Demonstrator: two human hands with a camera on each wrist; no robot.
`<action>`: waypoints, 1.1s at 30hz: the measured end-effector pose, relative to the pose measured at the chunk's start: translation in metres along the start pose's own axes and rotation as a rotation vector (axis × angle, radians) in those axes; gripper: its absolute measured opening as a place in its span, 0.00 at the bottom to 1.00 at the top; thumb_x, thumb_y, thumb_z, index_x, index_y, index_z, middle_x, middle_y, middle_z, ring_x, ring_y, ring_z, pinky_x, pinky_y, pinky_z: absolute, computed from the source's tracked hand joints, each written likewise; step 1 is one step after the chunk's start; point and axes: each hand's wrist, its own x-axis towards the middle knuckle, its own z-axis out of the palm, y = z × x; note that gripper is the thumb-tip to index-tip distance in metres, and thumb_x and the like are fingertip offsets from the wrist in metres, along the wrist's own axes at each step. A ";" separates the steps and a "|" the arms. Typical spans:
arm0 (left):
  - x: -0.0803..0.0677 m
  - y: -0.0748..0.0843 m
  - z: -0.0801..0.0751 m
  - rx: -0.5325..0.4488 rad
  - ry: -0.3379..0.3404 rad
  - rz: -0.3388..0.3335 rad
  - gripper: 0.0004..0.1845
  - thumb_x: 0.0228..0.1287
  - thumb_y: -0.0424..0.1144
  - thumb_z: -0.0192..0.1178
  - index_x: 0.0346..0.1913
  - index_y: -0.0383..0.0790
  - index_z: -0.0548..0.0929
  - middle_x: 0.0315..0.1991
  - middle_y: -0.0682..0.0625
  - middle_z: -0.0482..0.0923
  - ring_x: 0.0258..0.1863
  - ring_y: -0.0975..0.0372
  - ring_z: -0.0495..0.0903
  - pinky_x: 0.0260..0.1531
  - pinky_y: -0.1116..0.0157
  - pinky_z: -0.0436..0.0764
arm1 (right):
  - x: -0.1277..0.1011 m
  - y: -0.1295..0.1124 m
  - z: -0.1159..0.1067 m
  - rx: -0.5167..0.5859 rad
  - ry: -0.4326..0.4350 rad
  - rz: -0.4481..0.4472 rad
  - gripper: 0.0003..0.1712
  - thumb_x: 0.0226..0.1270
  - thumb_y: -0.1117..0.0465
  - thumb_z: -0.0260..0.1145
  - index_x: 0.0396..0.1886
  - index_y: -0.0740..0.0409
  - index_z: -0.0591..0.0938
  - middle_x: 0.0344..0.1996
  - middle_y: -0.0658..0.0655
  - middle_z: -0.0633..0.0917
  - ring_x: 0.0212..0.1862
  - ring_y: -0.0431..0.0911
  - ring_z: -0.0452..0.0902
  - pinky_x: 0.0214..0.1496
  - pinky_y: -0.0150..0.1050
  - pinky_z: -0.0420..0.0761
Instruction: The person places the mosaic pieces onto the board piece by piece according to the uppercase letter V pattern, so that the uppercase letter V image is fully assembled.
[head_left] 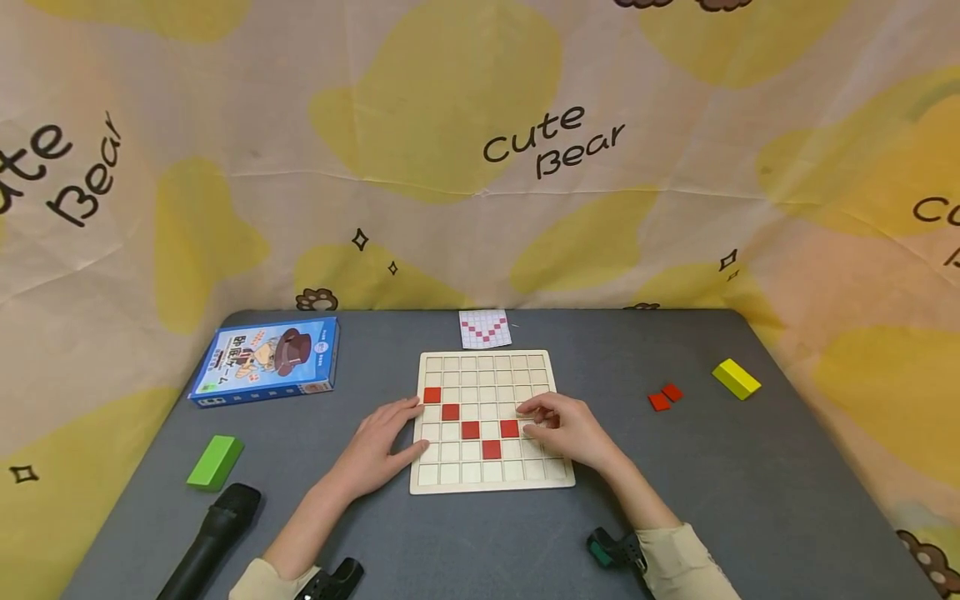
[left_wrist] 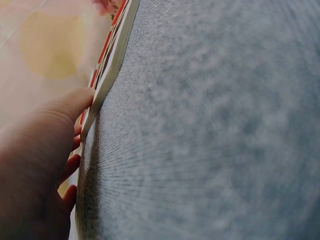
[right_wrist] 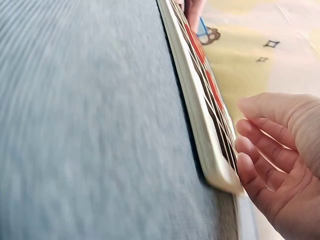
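While the left hand (head_left: pixel 378 446) lies flat, fingers straight, against the left edge of the pale wooden grid board (head_left: pixel 487 479) mid-table, the right hand (head_left: pixel 570 429) curls over its right side, apparently setting a red square tile (head_left: pixel 509 428); whether it pinches one, I cannot tell. Likely next: fetching the two loose red tiles (head_left: pixel 665 397).

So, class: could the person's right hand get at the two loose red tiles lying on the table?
Probably yes: the right hand rests on the board, and only bare table lies between it and the red tiles.
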 end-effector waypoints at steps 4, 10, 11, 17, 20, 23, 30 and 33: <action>0.000 -0.001 0.000 0.002 0.000 -0.004 0.32 0.64 0.51 0.64 0.66 0.39 0.73 0.68 0.44 0.68 0.68 0.47 0.64 0.63 0.40 0.61 | -0.005 0.006 -0.010 -0.005 0.041 0.011 0.11 0.61 0.65 0.70 0.44 0.53 0.87 0.32 0.46 0.82 0.31 0.42 0.75 0.33 0.33 0.75; 0.000 -0.001 0.002 0.007 0.004 0.006 0.32 0.64 0.51 0.64 0.67 0.39 0.73 0.69 0.44 0.68 0.68 0.47 0.64 0.62 0.40 0.62 | -0.016 0.020 -0.029 -0.060 0.113 0.055 0.11 0.62 0.63 0.71 0.44 0.52 0.87 0.35 0.46 0.83 0.32 0.41 0.75 0.34 0.33 0.76; 0.000 -0.001 0.002 0.005 0.005 0.005 0.32 0.64 0.51 0.64 0.67 0.39 0.73 0.68 0.44 0.68 0.68 0.47 0.64 0.62 0.41 0.62 | -0.018 0.023 -0.033 -0.071 0.131 0.061 0.11 0.62 0.63 0.71 0.44 0.51 0.87 0.37 0.46 0.83 0.33 0.40 0.75 0.34 0.34 0.77; 0.000 -0.001 0.001 0.008 0.001 -0.003 0.32 0.64 0.51 0.64 0.67 0.39 0.73 0.68 0.45 0.68 0.68 0.48 0.64 0.63 0.41 0.61 | -0.034 0.038 -0.057 -0.146 0.235 0.096 0.09 0.63 0.62 0.70 0.44 0.52 0.87 0.42 0.51 0.85 0.34 0.42 0.77 0.36 0.34 0.77; 0.000 0.000 0.000 0.012 -0.004 -0.007 0.32 0.64 0.51 0.64 0.67 0.39 0.73 0.68 0.44 0.68 0.69 0.48 0.64 0.63 0.41 0.61 | -0.042 0.047 -0.069 -0.199 0.276 0.127 0.09 0.64 0.62 0.69 0.44 0.52 0.87 0.44 0.53 0.85 0.36 0.45 0.79 0.39 0.36 0.78; 0.000 0.000 0.000 0.010 -0.004 -0.010 0.32 0.64 0.51 0.65 0.66 0.39 0.73 0.68 0.44 0.68 0.69 0.48 0.64 0.63 0.41 0.61 | -0.050 0.053 -0.080 -0.233 0.301 0.154 0.10 0.64 0.64 0.68 0.45 0.55 0.86 0.46 0.57 0.84 0.42 0.50 0.79 0.44 0.43 0.77; 0.000 0.000 0.001 0.018 0.003 0.004 0.31 0.64 0.50 0.64 0.66 0.39 0.74 0.68 0.44 0.68 0.68 0.47 0.64 0.63 0.41 0.61 | -0.063 0.063 -0.098 -0.260 0.337 0.238 0.13 0.66 0.66 0.64 0.49 0.62 0.84 0.53 0.66 0.79 0.51 0.61 0.72 0.52 0.59 0.68; -0.001 0.000 0.002 0.021 0.007 0.010 0.31 0.64 0.50 0.64 0.66 0.38 0.74 0.68 0.44 0.68 0.69 0.47 0.63 0.63 0.41 0.61 | -0.065 0.065 -0.100 -0.260 0.324 0.262 0.14 0.66 0.66 0.64 0.50 0.63 0.83 0.54 0.67 0.78 0.51 0.61 0.74 0.52 0.58 0.70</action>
